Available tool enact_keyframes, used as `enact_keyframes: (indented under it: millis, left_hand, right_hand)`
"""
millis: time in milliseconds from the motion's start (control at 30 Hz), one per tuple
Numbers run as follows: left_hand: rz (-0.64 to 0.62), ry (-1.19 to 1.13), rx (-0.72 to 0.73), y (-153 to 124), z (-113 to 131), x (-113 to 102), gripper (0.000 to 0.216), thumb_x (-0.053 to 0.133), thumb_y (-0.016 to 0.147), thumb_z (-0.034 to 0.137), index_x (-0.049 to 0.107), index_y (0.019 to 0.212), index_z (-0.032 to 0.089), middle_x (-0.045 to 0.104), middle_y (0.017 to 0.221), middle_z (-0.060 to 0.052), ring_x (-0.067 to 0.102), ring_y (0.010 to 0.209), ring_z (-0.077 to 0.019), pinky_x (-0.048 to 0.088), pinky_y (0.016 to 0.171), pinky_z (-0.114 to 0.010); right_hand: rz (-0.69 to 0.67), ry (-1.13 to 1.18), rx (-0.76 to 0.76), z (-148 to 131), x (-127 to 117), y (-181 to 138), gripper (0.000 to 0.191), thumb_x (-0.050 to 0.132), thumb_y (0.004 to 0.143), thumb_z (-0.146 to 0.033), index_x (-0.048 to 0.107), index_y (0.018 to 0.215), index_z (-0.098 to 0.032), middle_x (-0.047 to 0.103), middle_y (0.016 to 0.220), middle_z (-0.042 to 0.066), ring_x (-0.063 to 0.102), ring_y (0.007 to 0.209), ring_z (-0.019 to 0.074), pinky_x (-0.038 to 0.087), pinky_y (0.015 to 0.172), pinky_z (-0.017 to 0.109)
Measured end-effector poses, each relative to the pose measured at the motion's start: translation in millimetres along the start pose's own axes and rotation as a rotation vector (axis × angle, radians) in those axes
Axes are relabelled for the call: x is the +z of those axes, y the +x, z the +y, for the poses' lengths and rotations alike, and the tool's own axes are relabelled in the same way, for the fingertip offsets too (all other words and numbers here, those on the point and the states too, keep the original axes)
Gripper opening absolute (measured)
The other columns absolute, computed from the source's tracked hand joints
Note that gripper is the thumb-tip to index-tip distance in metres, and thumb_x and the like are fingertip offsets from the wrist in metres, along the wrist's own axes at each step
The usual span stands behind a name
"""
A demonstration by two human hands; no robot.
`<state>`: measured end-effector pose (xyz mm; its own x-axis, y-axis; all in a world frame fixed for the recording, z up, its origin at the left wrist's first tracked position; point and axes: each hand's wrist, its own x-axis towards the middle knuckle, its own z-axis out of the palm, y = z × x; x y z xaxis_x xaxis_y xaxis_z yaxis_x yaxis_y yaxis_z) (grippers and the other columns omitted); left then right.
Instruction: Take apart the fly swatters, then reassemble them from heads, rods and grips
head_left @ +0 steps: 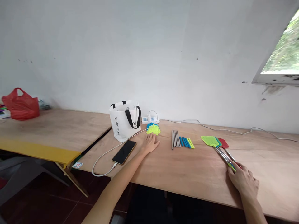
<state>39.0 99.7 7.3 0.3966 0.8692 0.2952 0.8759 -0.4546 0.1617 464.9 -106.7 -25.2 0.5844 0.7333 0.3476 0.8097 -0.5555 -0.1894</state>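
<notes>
My left hand (pixel 150 143) lies on the table with its thumb apart, its fingertips at the near edge of a yellow-green fly swatter head (pixel 153 129). Under that head a blue one (pixel 157 124) partly shows. My right hand (pixel 244 179) is closed over the handles of several fly swatters with metal rods. Their heads, one green (pixel 209 140), one blue (pixel 219 142) and one red (pixel 223 143), fan out on the table; the grips are partly hidden by my fingers. Between my hands lie a row of metal tubes (pixel 176 139), blue handle grips (pixel 185 142) and yellow-green grips (pixel 191 143).
A phone (pixel 124 152) on a white charging cable (pixel 102 175) lies left of my left arm. Behind it stands a white tote bag (pixel 125 123); a power strip (pixel 150 120) sits by the wall. A red plastic bag (pixel 22 105) rests on the neighbouring table (pixel 63 127).
</notes>
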Motion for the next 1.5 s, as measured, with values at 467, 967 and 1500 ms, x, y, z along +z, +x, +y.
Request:
enact_keyframes:
  millis: [467, 967, 1500]
  left_hand:
    - [-0.024, 0.007, -0.113, 45, 12, 13, 0.047, 0.049, 0.099, 0.048, 0.057, 0.139, 0.023, 0.044, 0.156, -0.013, 0.026, 0.148, -0.0422, 0.016, 0.117, -0.069]
    - [-0.022, 0.034, 0.139, -150, 81, -23, 0.033, 0.041, 0.102, 0.019, 0.060, 0.129, 0.025, 0.057, 0.142, -0.010, 0.053, 0.126, -0.0319, 0.043, 0.105, -0.053]
    - [-0.116, -0.128, 0.070, -128, 62, -51, 0.045, 0.039, 0.088, -0.001, 0.069, 0.110, 0.025, 0.065, 0.129, -0.006, 0.057, 0.123, -0.0244, 0.044, 0.104, -0.043]
  right_hand:
    - [0.010, 0.008, -0.015, -2, 3, -2, 0.056, 0.027, 0.098, -0.044, 0.058, 0.139, -0.023, 0.055, 0.143, 0.015, 0.055, 0.125, 0.0365, 0.046, 0.098, 0.055]
    - [0.019, 0.085, 0.027, 1, 16, 6, 0.056, 0.032, 0.095, -0.044, 0.054, 0.144, -0.027, 0.057, 0.140, 0.014, 0.057, 0.123, 0.0379, 0.046, 0.100, 0.059]
    - [-0.066, 0.302, -0.392, -61, 21, -10, 0.054, 0.031, 0.097, -0.039, 0.054, 0.141, -0.018, 0.054, 0.147, 0.014, 0.052, 0.134, 0.0291, 0.042, 0.111, 0.046]
